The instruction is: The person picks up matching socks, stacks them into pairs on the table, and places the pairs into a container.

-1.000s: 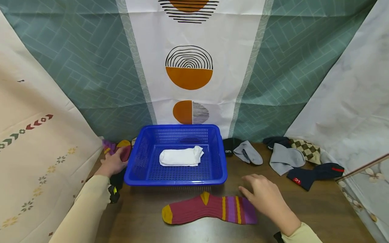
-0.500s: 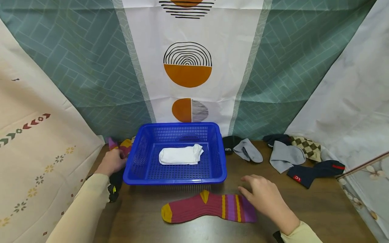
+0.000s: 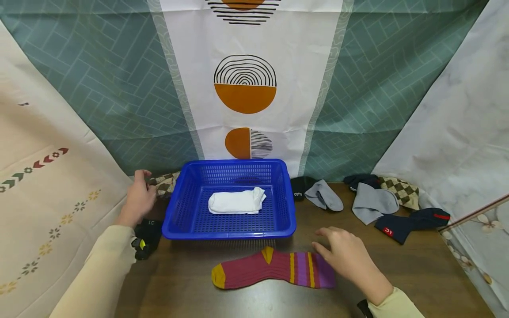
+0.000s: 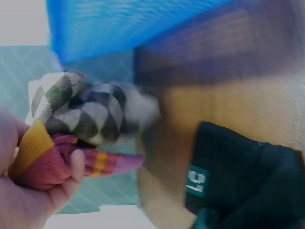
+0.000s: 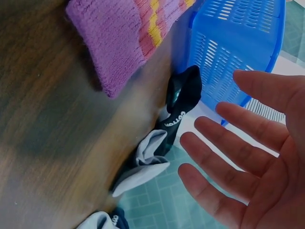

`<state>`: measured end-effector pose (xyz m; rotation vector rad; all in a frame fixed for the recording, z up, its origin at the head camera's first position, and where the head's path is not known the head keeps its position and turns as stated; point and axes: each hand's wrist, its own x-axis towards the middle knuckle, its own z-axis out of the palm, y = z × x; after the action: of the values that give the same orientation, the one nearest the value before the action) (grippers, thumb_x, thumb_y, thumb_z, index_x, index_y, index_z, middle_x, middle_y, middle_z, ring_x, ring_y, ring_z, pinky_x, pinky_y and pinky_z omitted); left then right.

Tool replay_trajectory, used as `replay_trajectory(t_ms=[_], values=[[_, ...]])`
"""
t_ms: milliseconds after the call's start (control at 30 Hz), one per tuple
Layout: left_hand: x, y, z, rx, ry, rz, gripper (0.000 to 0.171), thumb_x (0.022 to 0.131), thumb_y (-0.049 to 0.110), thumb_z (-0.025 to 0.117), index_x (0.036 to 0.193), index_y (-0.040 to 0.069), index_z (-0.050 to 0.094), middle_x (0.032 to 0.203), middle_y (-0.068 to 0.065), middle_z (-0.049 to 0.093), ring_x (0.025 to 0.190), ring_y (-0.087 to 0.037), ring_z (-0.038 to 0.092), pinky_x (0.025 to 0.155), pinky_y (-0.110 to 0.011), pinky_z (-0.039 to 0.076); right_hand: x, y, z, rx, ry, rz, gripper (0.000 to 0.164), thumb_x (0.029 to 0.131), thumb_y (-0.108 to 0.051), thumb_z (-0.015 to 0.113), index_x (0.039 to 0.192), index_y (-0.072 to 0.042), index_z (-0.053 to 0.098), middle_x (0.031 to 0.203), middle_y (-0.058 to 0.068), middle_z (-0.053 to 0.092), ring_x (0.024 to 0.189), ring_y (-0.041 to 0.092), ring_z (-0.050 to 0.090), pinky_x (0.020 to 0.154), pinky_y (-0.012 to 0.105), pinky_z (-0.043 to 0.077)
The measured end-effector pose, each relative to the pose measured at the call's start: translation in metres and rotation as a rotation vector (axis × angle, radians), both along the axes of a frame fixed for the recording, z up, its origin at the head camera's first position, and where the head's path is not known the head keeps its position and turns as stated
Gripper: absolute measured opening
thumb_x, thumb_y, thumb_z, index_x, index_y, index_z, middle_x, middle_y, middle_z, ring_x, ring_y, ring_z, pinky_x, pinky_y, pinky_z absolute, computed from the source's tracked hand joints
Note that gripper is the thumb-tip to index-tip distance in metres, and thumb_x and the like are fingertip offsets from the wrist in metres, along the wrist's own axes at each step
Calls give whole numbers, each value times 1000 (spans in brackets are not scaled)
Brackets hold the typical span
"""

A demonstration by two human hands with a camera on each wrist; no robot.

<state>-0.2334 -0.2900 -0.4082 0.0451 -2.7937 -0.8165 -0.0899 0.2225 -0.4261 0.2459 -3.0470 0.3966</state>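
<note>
My left hand (image 3: 138, 198) is raised at the left of the blue basket. In the left wrist view its fingers grip a maroon, yellow and purple sock (image 4: 45, 167), which the hand hides in the head view. Just beyond that sock is a checkered sock (image 4: 97, 112), blurred; whether they touch I cannot tell. A matching striped sock (image 3: 256, 268) lies flat on the table in front of the basket. Over its purple cuff hovers my right hand (image 3: 347, 258), fingers relaxed and apart, holding nothing, as the right wrist view confirms.
The blue basket (image 3: 228, 236) holds a white sock (image 3: 237, 202). Beneath my left wrist lies a dark LC sock (image 4: 243, 174). Right of the basket are a black sock (image 3: 302, 187), grey socks (image 3: 324, 196), another checkered sock (image 3: 400, 192) and a navy sock (image 3: 413, 225). Curtains hang around the table.
My left hand has lifted up and away from the table's left corner with the striped sock, uncovering the checkered sock there and more of the dark LC sock. My right hand stays put.
</note>
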Motion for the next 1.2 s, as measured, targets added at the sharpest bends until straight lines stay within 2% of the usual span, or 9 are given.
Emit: replay_trajectory(t_ms=[200, 433, 533, 667, 767, 833, 933, 1033, 1200], values=[[10, 14, 31, 46, 156, 32, 37, 95, 9, 31, 129, 3, 44, 79, -14, 50, 58, -22, 44, 53, -33, 34, 2, 0, 2, -8, -2, 1, 30, 80, -37, 71, 103, -17, 70, 107, 3, 69, 98, 26, 65, 77, 48, 52], [12, 30, 49, 106, 219, 91, 36, 96, 16, 32, 127, 7, 48, 79, -10, 50, 61, -22, 44, 55, -32, 35, 2, 1, 4, -20, 7, -4, 29, 80, -37, 71, 102, -18, 70, 106, 1, 69, 97, 25, 65, 76, 47, 52], [9, 27, 44, 146, 224, 141, 36, 96, 13, 33, 126, 2, 48, 84, -13, 51, 65, -23, 45, 57, -32, 35, 3, 0, 3, -28, -1, 3, 29, 80, -37, 70, 103, -18, 69, 106, 1, 69, 98, 24, 65, 76, 46, 52], [7, 9, 23, 146, 144, 196, 36, 95, 20, 46, 119, -6, 54, 93, -19, 55, 74, -24, 48, 60, -29, 36, 5, -2, 0, -34, -17, 16, 29, 80, -37, 70, 103, -19, 69, 107, 0, 69, 99, 22, 65, 78, 45, 52], [11, -5, 8, 142, 17, 231, 53, 90, 41, 57, 111, -7, 61, 95, -23, 61, 76, -26, 55, 57, -25, 40, 6, -2, 0, -34, -19, 20, 30, 80, -38, 70, 103, -19, 70, 107, -1, 69, 100, 22, 65, 79, 45, 52], [13, -11, 3, 173, -59, 266, 69, 84, 56, 56, 112, -6, 62, 101, -24, 64, 80, -28, 58, 56, -24, 45, 6, -1, 0, -34, -15, 21, 30, 80, -38, 71, 103, -19, 70, 107, -1, 69, 99, 22, 65, 79, 45, 52], [14, -15, 3, 246, -101, 323, 80, 80, 67, 51, 119, -2, 61, 109, -23, 62, 86, -29, 57, 57, -20, 45, 7, 0, 0, -34, -4, 19, 29, 80, -38, 70, 103, -20, 70, 107, -1, 69, 99, 23, 65, 78, 46, 52], [12, -13, 9, 314, -44, 361, 72, 83, 62, 51, 124, 4, 59, 117, -19, 59, 90, -22, 55, 60, -14, 43, 7, 1, 0, -32, 8, 17, 29, 80, -39, 70, 102, -20, 70, 106, -1, 69, 98, 23, 65, 78, 46, 52], [12, 1, 26, 411, 208, 404, 44, 86, 47, 60, 113, 14, 67, 106, -6, 63, 74, -4, 54, 57, -8, 42, 6, -1, 1, -42, 27, 27, 27, 80, -37, 71, 101, -20, 70, 104, -2, 70, 97, 21, 66, 77, 45, 52]])
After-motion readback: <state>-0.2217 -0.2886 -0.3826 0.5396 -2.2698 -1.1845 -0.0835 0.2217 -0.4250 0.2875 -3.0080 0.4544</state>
